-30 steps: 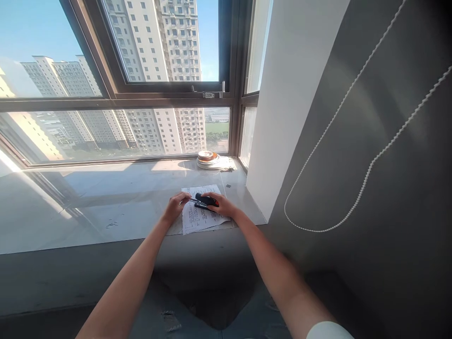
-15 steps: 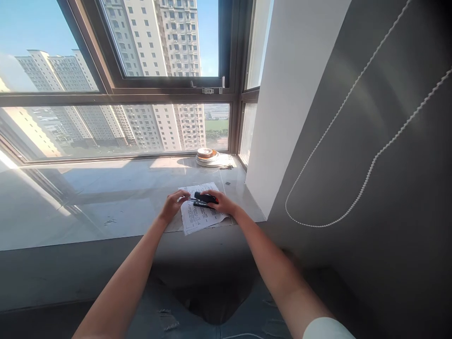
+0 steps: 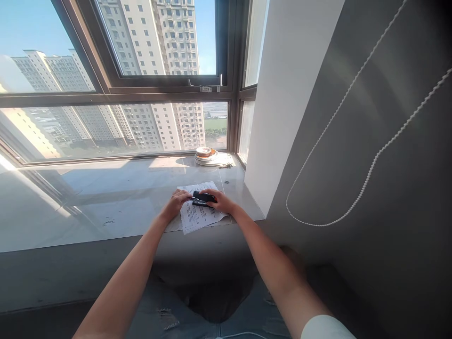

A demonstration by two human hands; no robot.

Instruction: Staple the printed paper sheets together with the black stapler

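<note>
A black stapler (image 3: 205, 197) lies over printed paper sheets (image 3: 193, 221) on the window sill, its top and base spread apart at the left end. My right hand (image 3: 219, 201) is closed around the stapler's right end, thumb on the near side and fingers over the top. The fingers of my left hand (image 3: 176, 203) are pinched together at the stapler's left end. A small metallic part shows near those fingertips, partly hidden by them.
A stack of plates (image 3: 206, 156) stands by the window corner, with small dark items (image 3: 225, 165) beside it. Small grey pieces (image 3: 227, 182) lie behind the paper. Tiny bits (image 3: 108, 221) are scattered on the left sill (image 3: 70, 235). A bead chain (image 3: 319, 225) hangs at right.
My left hand's fingers have moved slightly right, closer against the stapler's end, and less of the metallic part shows. My right hand keeps its hold. The view has shifted a little.
</note>
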